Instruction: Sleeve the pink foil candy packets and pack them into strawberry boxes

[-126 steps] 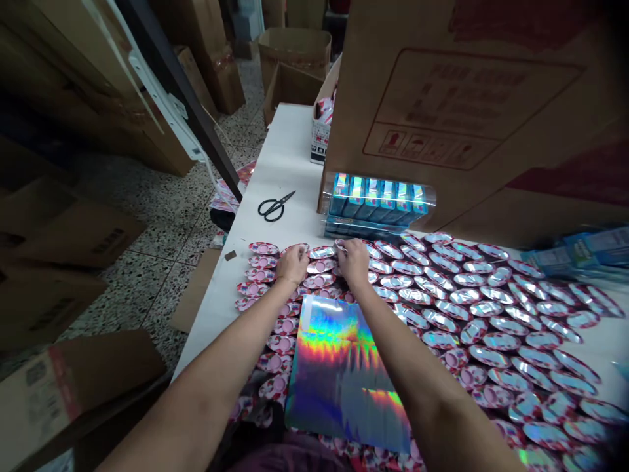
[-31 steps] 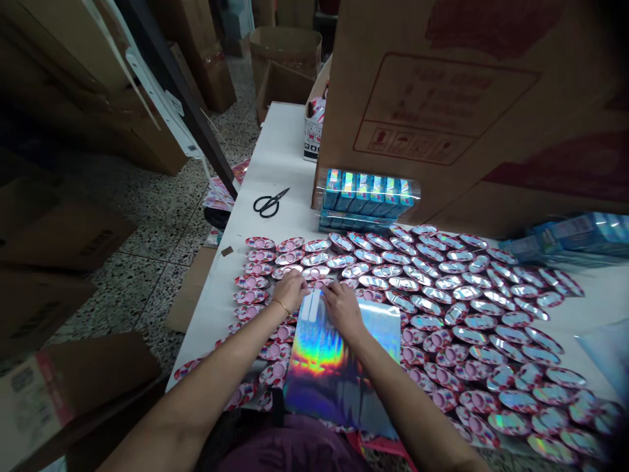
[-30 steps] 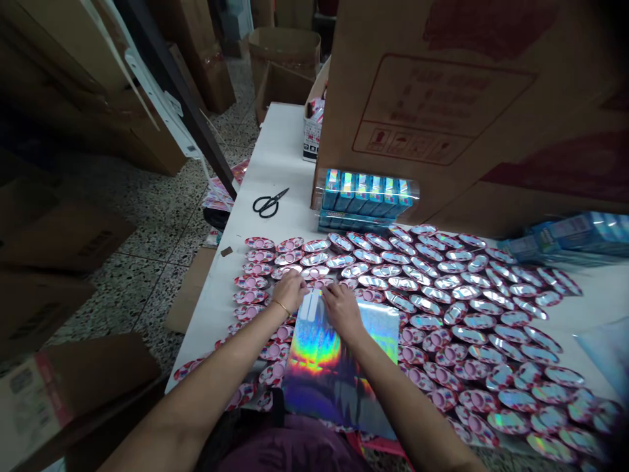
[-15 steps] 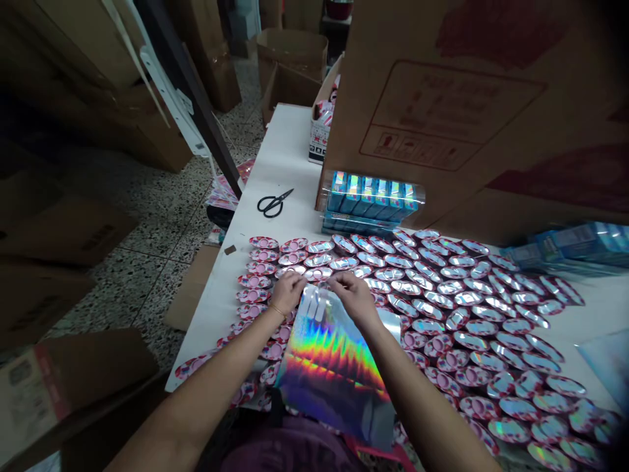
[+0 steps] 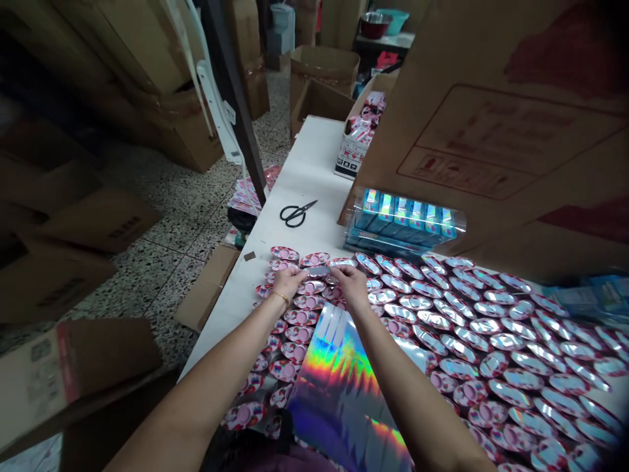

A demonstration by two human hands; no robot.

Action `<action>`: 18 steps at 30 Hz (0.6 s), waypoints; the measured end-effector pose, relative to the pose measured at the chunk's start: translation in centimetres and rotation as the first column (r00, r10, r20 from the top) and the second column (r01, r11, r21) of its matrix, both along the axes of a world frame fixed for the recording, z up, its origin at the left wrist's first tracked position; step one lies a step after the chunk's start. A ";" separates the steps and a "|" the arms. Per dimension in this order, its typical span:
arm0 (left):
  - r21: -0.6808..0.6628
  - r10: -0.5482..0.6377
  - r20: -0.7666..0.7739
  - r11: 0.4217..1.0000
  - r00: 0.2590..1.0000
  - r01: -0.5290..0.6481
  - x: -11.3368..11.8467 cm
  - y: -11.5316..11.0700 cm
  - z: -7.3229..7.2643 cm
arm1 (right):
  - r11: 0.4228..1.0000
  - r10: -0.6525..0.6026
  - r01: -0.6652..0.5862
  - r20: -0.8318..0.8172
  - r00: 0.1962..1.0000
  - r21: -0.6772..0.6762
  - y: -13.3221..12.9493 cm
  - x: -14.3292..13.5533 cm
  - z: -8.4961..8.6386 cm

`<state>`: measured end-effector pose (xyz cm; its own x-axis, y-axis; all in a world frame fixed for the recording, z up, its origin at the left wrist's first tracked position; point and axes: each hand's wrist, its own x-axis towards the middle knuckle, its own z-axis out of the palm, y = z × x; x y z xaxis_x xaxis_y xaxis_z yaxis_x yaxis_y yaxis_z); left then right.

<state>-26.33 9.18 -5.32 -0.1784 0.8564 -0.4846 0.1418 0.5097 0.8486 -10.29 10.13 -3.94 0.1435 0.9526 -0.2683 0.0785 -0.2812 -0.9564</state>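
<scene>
Stretched between my two hands is a small silver sticker strip [image 5: 317, 271]. My left hand [image 5: 289, 283] pinches its left end, and my right hand [image 5: 352, 283] pinches the right one. Just beneath it stand oval red-and-white packages, such as one with a pink round centre [image 5: 301, 317]. Many others further right have shiny silver tops [image 5: 494, 309]. A holographic sheet [image 5: 339, 387] lies over the packages between my forearms, with pale strip-shaped gaps near its top edge.
Black-handled scissors [image 5: 297, 214] lie on the white table [image 5: 314, 154]. Behind the packages are blue boxes in clear plastic [image 5: 403, 219] and a large cardboard carton [image 5: 472, 144]. An open box of printed packets [image 5: 361, 134] stands at the back. Cartons [image 5: 73, 387] crowd the floor at left.
My hands have moved off the top edge of the holographic sheet to the packages beyond it, with the silver strip now between them. The camera view has shifted left.
</scene>
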 end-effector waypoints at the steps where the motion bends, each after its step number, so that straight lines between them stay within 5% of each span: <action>1: 0.013 0.000 -0.127 1.000 0.992 0.002 -0.2 0.8 -0.2 | 0.998 -0.002 -0.005 0.109 0.994 0.064 0.9 -0.4 -0.7; 5: 0.005 -0.075 -0.524 0.996 0.848 0.091 -0.5 3.2 -0.4 | 0.974 -0.026 -0.096 0.521 0.853 0.206 3.9 -1.5 -2.7; 11: -0.051 -0.151 -0.722 0.985 0.675 0.166 0.8 3.8 -0.5 | 0.979 0.021 -0.169 0.763 0.646 0.116 4.9 -1.8 -3.5; 18: -0.063 -0.159 -0.725 0.984 0.670 0.166 0.6 4.0 -0.3 | 0.988 -0.051 -0.075 0.740 0.671 0.136 5.3 -1.0 -2.6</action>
